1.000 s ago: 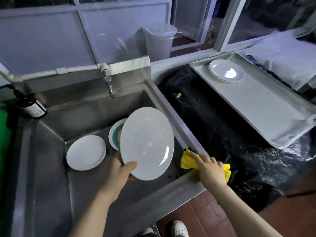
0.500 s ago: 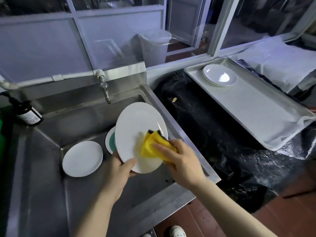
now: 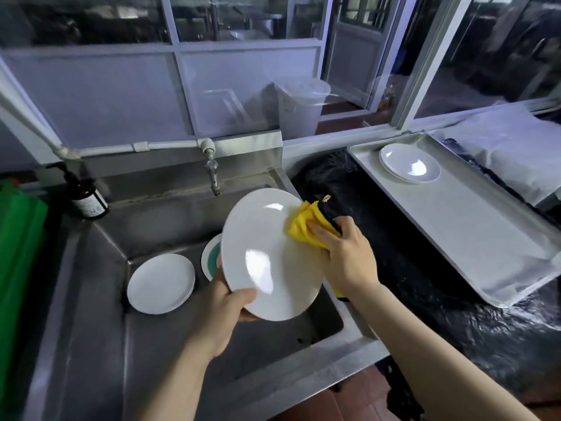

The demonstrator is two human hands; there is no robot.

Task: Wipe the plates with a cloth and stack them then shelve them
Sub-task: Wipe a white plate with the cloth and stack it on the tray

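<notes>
Over the steel sink [image 3: 91, 299] my left hand [image 3: 226, 311] grips the lower rim of a large white plate [image 3: 264, 256], tilted with its face toward me. My right hand [image 3: 346, 256] holds a folded yellow cloth [image 3: 303, 227] and presses it against the plate's upper right edge. A small stack of white plates [image 3: 161, 282] lies on the sink floor at the left. Behind the held plate a green-and-white plate [image 3: 211, 258] is mostly hidden. More white plates [image 3: 409, 162] sit stacked at the far end of a metal tray [image 3: 485, 238] on the right.
A tap [image 3: 212, 174] hangs over the sink's back wall. A brown pump bottle [image 3: 85, 196] stands at the back left beside a green object [image 3: 18, 253]. Black plastic sheeting [image 3: 425, 284] covers the counter between sink and tray. A white bin [image 3: 299, 107] stands behind the window.
My right hand picked the cloth up from the sink's edge, brought it onto the plate, and has since slid it from the plate's middle up to its upper right edge.
</notes>
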